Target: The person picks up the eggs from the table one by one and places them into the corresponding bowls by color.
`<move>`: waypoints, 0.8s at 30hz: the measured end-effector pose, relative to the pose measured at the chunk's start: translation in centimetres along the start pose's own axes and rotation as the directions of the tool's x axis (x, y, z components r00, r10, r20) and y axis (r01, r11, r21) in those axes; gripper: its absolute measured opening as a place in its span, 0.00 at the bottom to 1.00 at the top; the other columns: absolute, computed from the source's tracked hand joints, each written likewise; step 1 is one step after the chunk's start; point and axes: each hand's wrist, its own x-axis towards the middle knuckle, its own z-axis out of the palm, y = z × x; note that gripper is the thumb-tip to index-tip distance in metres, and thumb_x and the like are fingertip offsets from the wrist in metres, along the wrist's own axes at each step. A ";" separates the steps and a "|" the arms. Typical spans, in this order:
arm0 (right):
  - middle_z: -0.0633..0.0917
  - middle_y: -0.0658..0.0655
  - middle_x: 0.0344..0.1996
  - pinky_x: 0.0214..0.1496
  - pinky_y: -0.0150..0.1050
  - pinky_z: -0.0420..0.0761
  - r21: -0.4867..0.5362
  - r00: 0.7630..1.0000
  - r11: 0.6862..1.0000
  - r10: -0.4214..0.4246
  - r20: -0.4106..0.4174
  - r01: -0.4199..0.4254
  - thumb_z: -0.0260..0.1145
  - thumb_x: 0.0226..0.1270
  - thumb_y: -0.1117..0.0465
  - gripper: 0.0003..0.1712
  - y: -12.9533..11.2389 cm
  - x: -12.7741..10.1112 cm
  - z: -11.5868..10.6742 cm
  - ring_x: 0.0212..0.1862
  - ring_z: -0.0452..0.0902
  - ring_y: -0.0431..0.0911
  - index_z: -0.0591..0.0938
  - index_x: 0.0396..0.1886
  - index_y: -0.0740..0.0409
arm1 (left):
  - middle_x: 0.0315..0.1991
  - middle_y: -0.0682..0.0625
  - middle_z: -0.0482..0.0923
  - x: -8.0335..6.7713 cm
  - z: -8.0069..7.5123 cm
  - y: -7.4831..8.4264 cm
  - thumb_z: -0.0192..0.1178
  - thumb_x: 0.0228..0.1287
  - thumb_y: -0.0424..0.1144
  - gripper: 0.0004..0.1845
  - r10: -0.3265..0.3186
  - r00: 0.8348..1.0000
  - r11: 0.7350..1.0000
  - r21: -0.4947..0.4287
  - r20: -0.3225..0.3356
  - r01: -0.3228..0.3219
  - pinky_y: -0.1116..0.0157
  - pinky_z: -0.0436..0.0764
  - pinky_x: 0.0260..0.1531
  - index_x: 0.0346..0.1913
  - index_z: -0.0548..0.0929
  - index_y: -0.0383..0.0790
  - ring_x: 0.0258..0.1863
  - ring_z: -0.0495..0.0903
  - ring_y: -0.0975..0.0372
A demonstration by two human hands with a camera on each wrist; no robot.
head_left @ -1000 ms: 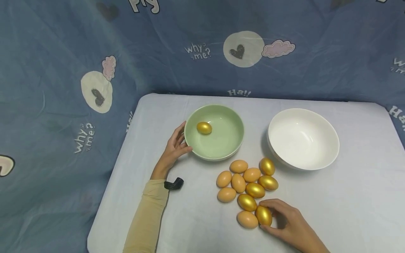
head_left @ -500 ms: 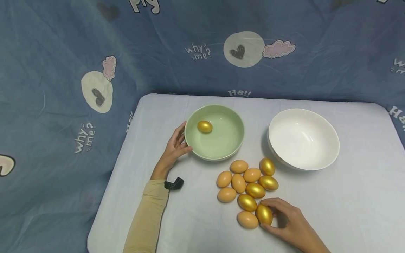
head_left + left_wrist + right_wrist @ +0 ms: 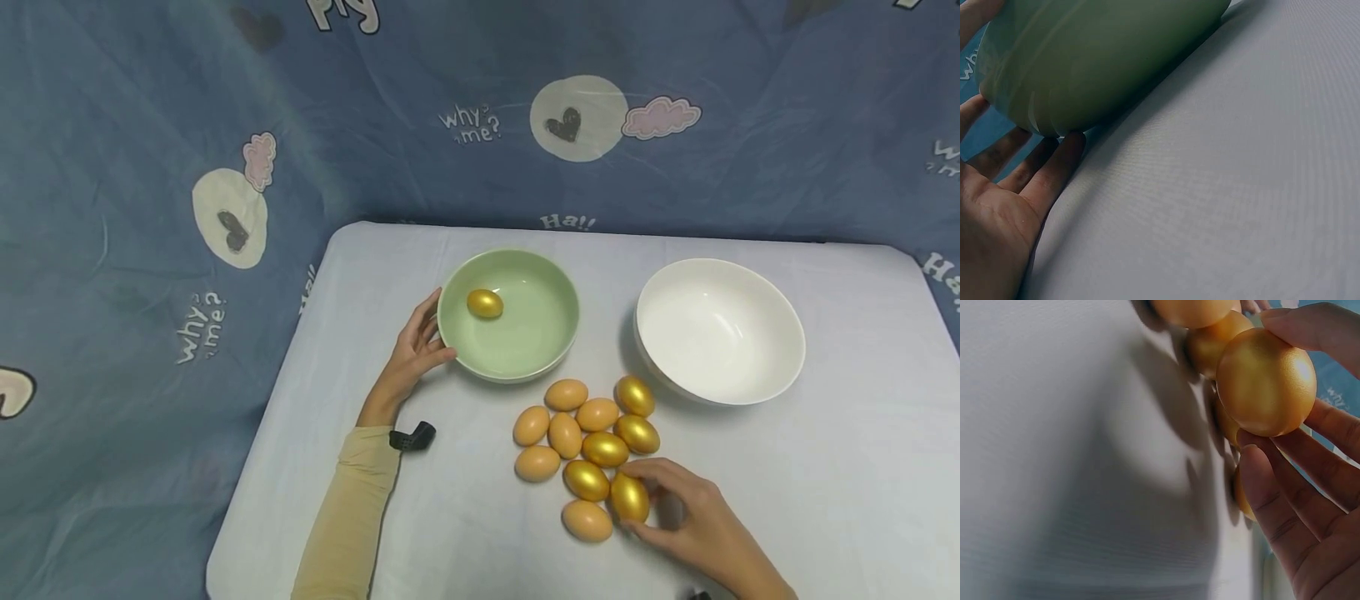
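Observation:
My right hand (image 3: 693, 517) pinches a shiny golden egg (image 3: 630, 498) between thumb and fingers, at the near right end of a cluster of eggs. In the right wrist view, the held golden egg (image 3: 1266, 382) shows apart from its shadow on the white cloth. My left hand (image 3: 411, 348) rests its spread, fairly straight fingers on the left side of a pale green bowl (image 3: 525, 337). One golden egg (image 3: 485, 303) lies inside that bowl. From the left wrist view, fingertips touch the lower wall of the green bowl (image 3: 1104, 56).
Several golden eggs (image 3: 605, 450) and several light-brown eggs (image 3: 536, 463) lie close together on the white-covered table (image 3: 450, 517). A larger white bowl (image 3: 720, 333) stands at the back right. Blue printed cloth (image 3: 420, 167) hangs behind and to the left.
My right hand has moved slightly up and to the right with the golden egg between its fingers. The egg in the green bowl rocks slightly. My left hand stays put.

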 end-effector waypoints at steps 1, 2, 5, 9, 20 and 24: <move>0.88 0.50 0.51 0.45 0.19 0.82 0.002 1.000 1.000 -0.003 0.001 0.003 0.87 0.39 0.65 0.39 -0.1 0.1 -0.1 0.44 0.82 0.33 0.84 0.56 0.48 | 0.83 0.46 0.53 0.0 0.0 0.0 0.77 0.57 0.37 0.55 0.000 1.000 1.000 0.000 0.000 0.000 0.66 0.74 0.74 0.83 0.54 0.51 0.81 0.60 0.51; 0.88 0.50 0.51 0.45 0.19 0.81 0.002 1.000 1.000 -0.005 0.002 0.005 0.87 0.39 0.66 0.39 -0.1 0.3 -0.2 0.44 0.82 0.33 0.84 0.56 0.48 | 0.83 0.46 0.53 0.0 0.0 0.0 0.78 0.57 0.38 0.55 0.001 1.000 1.000 0.000 0.000 -0.001 0.66 0.74 0.74 0.83 0.54 0.51 0.81 0.60 0.51; 0.88 0.51 0.52 0.44 0.19 0.81 -0.005 1.000 1.000 -0.012 0.014 0.012 0.87 0.39 0.66 0.39 -0.3 0.7 -0.4 0.43 0.81 0.32 0.84 0.56 0.49 | 0.83 0.46 0.53 0.1 -0.1 0.1 0.79 0.56 0.40 0.56 0.005 1.000 1.000 -0.005 0.003 -0.005 0.66 0.75 0.74 0.83 0.55 0.52 0.81 0.60 0.51; 0.87 0.48 0.53 0.43 0.21 0.82 -0.027 0.999 1.000 -0.003 0.045 0.005 0.88 0.39 0.64 0.39 -0.4 1.4 -0.8 0.43 0.81 0.31 0.84 0.56 0.49 | 0.82 0.45 0.53 0.1 -0.1 0.1 0.78 0.57 0.39 0.55 0.012 1.000 1.000 -0.008 0.008 -0.012 0.65 0.76 0.73 0.83 0.55 0.51 0.80 0.60 0.52; 0.88 0.48 0.51 0.44 0.21 0.83 -0.002 0.995 0.997 -0.081 0.057 0.081 0.87 0.41 0.65 0.39 -0.6 4.1 -1.3 0.41 0.80 0.32 0.84 0.58 0.54 | 0.82 0.44 0.53 0.1 -0.1 -0.1 0.79 0.57 0.39 0.56 0.021 1.000 1.000 -0.015 0.012 -0.021 0.66 0.78 0.71 0.83 0.54 0.49 0.81 0.59 0.49; 0.87 0.48 0.53 0.46 0.23 0.85 -0.002 0.995 0.997 -0.076 0.070 0.076 0.87 0.42 0.64 0.38 -0.9 5.1 -1.4 0.45 0.81 0.33 0.84 0.58 0.53 | 0.83 0.44 0.53 0.1 -0.1 -0.1 0.78 0.57 0.37 0.55 0.014 1.000 1.000 -0.015 0.008 -0.014 0.66 0.78 0.70 0.83 0.54 0.48 0.81 0.59 0.49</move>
